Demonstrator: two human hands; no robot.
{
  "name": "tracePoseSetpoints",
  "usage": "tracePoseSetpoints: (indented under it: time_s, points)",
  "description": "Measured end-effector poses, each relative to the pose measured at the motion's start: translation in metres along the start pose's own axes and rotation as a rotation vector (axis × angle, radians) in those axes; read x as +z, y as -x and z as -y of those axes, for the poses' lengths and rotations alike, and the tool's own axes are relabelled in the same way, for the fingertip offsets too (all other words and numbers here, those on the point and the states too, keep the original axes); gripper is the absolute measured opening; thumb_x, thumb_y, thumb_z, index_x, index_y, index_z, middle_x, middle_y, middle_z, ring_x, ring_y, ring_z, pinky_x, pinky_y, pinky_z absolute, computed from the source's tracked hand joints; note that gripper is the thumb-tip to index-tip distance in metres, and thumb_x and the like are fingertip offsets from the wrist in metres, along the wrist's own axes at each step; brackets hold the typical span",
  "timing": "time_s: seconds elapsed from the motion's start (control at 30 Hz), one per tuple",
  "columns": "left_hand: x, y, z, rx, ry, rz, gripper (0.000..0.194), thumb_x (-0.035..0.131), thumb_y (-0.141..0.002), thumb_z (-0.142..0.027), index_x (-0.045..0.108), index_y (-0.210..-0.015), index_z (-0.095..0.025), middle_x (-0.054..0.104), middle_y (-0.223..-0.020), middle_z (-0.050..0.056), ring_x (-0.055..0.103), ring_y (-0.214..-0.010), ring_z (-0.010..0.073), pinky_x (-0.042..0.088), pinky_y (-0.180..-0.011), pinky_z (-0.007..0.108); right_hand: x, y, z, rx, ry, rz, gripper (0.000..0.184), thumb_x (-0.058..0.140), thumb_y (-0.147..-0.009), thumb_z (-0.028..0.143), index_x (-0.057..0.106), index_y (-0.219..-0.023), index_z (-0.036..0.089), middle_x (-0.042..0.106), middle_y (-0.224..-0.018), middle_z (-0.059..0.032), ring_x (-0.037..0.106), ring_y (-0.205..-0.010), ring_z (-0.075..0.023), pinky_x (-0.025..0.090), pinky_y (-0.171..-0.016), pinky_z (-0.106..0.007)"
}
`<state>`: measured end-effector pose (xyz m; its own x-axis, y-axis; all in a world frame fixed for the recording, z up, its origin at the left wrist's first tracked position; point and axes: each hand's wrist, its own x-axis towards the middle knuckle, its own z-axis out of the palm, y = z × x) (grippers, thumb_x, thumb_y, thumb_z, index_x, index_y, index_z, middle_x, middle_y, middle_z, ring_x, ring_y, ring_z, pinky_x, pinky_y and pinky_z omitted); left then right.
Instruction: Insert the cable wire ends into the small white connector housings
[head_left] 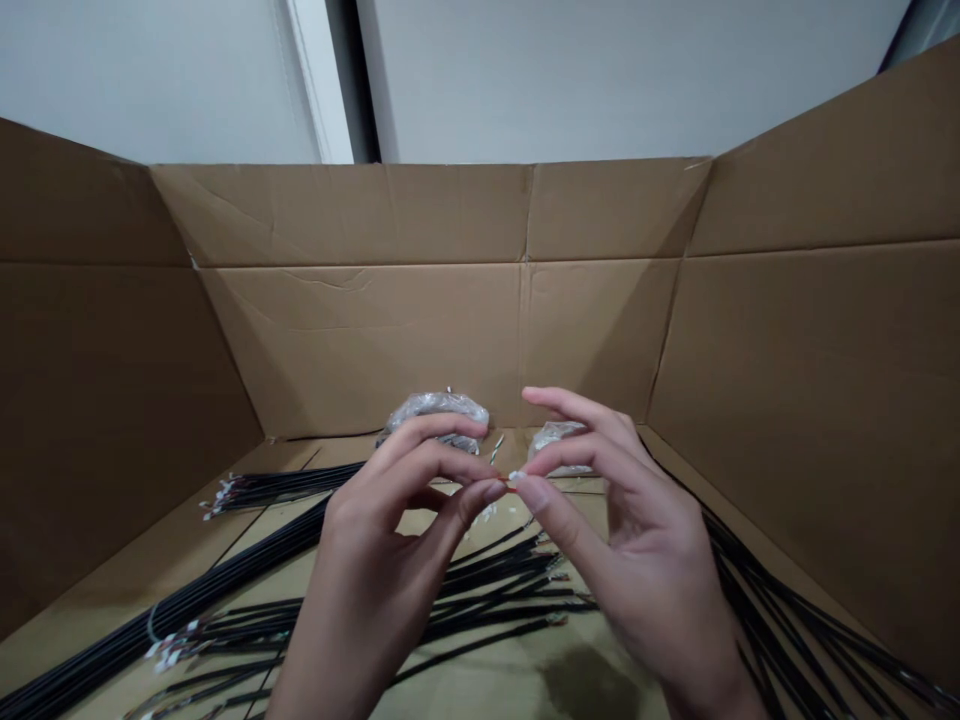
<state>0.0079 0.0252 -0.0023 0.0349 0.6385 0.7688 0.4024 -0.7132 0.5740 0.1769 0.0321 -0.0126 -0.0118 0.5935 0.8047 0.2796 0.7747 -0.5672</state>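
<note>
We hold a small white plastic connector (517,477) between the right thumb and index finger, while the left thumb and fingertips pinch thin orange-red wires (504,483) just beside it. The left hand (379,535) and right hand (637,530) meet above a brown cardboard surface (487,665), the right hand's upper fingers spread apart from the pinch. Below them lie short black cables (487,635) with bared, coloured wire ends, some tipped with white connectors at our left. A long bundle of black cables (247,555), bound by a pale tie (152,622), runs diagonally on the left, near another group of black cables with white tips (277,487). More long black cables (780,600) stretch along the right side. Behind our hands, two crumpled clear plastic bags (435,407) rest near the back wall of tall brown cardboard panels (442,340).
</note>
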Motion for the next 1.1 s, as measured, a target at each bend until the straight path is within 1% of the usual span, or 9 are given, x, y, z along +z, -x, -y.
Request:
tracePoseSetpoints:
  time_s: [0.07,0.17,0.27,0.33,0.43,0.57,0.73,0.93,1.1]
  points:
    - [0.0007,0.0003,0.0005,0.016,-0.009,-0.019,0.017,0.07,-0.092,-0.016,0.078,-0.08,-0.025,0.074,-0.102,0.003,0.073,-0.083,0.0127,0.06,-0.06,0.013,0.0012,0.001,0.0009,-0.082,0.099,-0.048,0.009,0.073,-0.093,0.022,0.07,-0.087,0.028,0.075,-0.13,-0.0024,0.065,-0.125,-0.0243,0.051,-0.105,-0.044]
    - [0.0004,0.0012,0.0023,-0.004,0.037,-0.021,0.014,0.073,-0.091,-0.017,0.078,-0.094,-0.029,0.073,-0.111,0.001,0.073,-0.085,0.0108,0.062,-0.066,0.013,0.0022,0.0008,0.0002,-0.069,0.09,-0.054,0.009,0.072,-0.094,0.022,0.07,-0.088,0.028,0.075,-0.13,-0.0021,0.065,-0.124,-0.0243,0.051,-0.104,-0.045]
    - [-0.0011,0.0014,0.0021,-0.091,0.119,-0.028,0.033,0.079,-0.086,-0.02,0.072,-0.115,-0.034,0.075,-0.116,-0.001,0.075,-0.076,0.0085,0.063,-0.068,0.013,0.0027,-0.0008,-0.0032,0.01,-0.001,-0.051,0.009,0.072,-0.094,0.023,0.071,-0.087,0.029,0.075,-0.13,-0.0006,0.064,-0.127,-0.0245,0.049,-0.105,-0.046]
    - [-0.0023,0.0011,0.0007,-0.143,0.152,-0.044,0.041,0.083,-0.083,-0.023,0.068,-0.12,-0.033,0.078,-0.111,-0.001,0.076,-0.072,0.0093,0.063,-0.064,0.012,0.003,-0.0017,-0.0056,0.041,-0.037,-0.058,0.009,0.072,-0.094,0.024,0.071,-0.086,0.029,0.075,-0.13,0.0001,0.064,-0.129,-0.0248,0.048,-0.106,-0.047]
    - [-0.0037,0.0004,-0.0013,-0.183,0.179,-0.054,0.029,0.081,-0.084,-0.024,0.07,-0.11,-0.029,0.079,-0.103,-0.002,0.076,-0.068,0.0086,0.062,-0.061,0.011,0.0027,-0.0023,-0.0073,0.073,-0.068,-0.065,0.009,0.073,-0.094,0.025,0.072,-0.086,0.03,0.075,-0.13,0.0,0.063,-0.13,-0.0253,0.046,-0.107,-0.049]
    - [-0.0046,-0.0003,-0.0028,-0.187,0.176,-0.041,0.007,0.078,-0.086,-0.02,0.073,-0.088,-0.024,0.076,-0.11,0.0,0.075,-0.074,0.0076,0.061,-0.066,0.01,0.0014,-0.0021,-0.0074,0.098,-0.096,-0.062,0.009,0.072,-0.094,0.026,0.073,-0.086,0.03,0.074,-0.131,0.0001,0.062,-0.131,-0.0257,0.045,-0.108,-0.05]
    - [-0.0068,0.0008,-0.0019,-0.178,0.197,-0.013,0.012,0.075,-0.088,-0.02,0.072,-0.078,-0.025,0.074,-0.11,-0.001,0.074,-0.078,0.0092,0.062,-0.066,0.013,-0.0005,-0.0018,-0.0077,0.137,-0.144,-0.047,0.01,0.072,-0.094,0.027,0.073,-0.085,0.031,0.075,-0.131,0.0014,0.063,-0.13,-0.026,0.044,-0.108,-0.049]
    - [-0.0071,0.0016,0.0023,-0.162,0.215,0.005,0.01,0.078,-0.087,-0.021,0.076,-0.08,-0.027,0.074,-0.108,-0.001,0.072,-0.083,0.0099,0.06,-0.069,0.011,-0.0014,-0.0017,-0.0073,0.176,-0.172,-0.049,0.01,0.074,-0.094,0.03,0.073,-0.084,0.031,0.076,-0.13,0.0034,0.063,-0.129,-0.0249,0.043,-0.108,-0.046]
    - [-0.007,-0.0017,0.0002,-0.152,0.214,0.017,0.011,0.075,-0.09,-0.022,0.078,-0.081,-0.029,0.074,-0.112,-0.001,0.073,-0.083,0.0112,0.061,-0.066,0.013,-0.0027,-0.0028,-0.0069,0.185,-0.171,-0.044,0.009,0.074,-0.094,0.031,0.073,-0.085,0.031,0.076,-0.13,0.004,0.063,-0.128,-0.024,0.043,-0.108,-0.045]
